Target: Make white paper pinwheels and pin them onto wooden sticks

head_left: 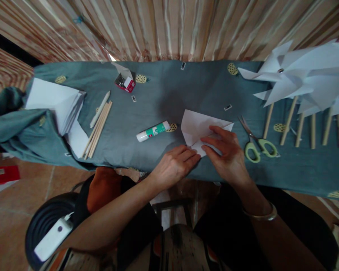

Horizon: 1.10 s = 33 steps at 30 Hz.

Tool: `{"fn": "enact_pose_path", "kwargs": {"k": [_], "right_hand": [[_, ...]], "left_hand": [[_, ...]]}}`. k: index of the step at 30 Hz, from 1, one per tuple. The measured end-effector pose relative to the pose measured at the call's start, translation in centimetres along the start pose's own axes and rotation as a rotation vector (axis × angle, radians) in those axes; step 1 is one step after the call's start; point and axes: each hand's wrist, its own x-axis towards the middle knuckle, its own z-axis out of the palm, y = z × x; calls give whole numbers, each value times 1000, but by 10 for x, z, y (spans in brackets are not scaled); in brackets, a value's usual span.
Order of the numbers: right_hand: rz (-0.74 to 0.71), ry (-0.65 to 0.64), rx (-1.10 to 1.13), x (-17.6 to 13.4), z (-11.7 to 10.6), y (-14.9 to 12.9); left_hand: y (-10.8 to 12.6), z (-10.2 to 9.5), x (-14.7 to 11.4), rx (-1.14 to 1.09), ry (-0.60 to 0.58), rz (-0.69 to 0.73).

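Observation:
A white sheet of paper [196, 122] with folds in it lies on the cloth before me. My left hand [176, 162] is closed at its lower left corner, fingertips together and gripping the edge. Over the paper's right part is my right hand [227, 154], its fingers apart and their tips touching the folded surface. To the left lies a green and white glue stick [153, 131]. Scissors [255, 141] with green handles rest just right of my right hand, blades slightly apart.
Several white paper pinwheels [307, 75] on wooden sticks lie at the right. Wooden sticks [98, 130], a white pen-like object [100, 109] and a paper stack [52, 96] lie left. A small red box [127, 83] stands at the back. A curtain [180, 30] hangs behind the table.

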Motion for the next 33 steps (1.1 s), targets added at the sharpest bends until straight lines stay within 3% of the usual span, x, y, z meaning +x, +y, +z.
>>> {"fn": "enact_pose_path", "kwargs": {"k": [14,23,27,33], "right_hand": [[-179,-106,-349,-7,6,-14],[-200,-107,-331,-8,16,-19],[-161,-105,-256,-7,9,-12],[-98,26,-152,10,-11,4]], "left_hand": [[1,-1,3,9,-3,-2],[3,0,5,-34,18,-44],[1,2,4,-24,59,-17],[-2,5,3,2,39,-4]]}}
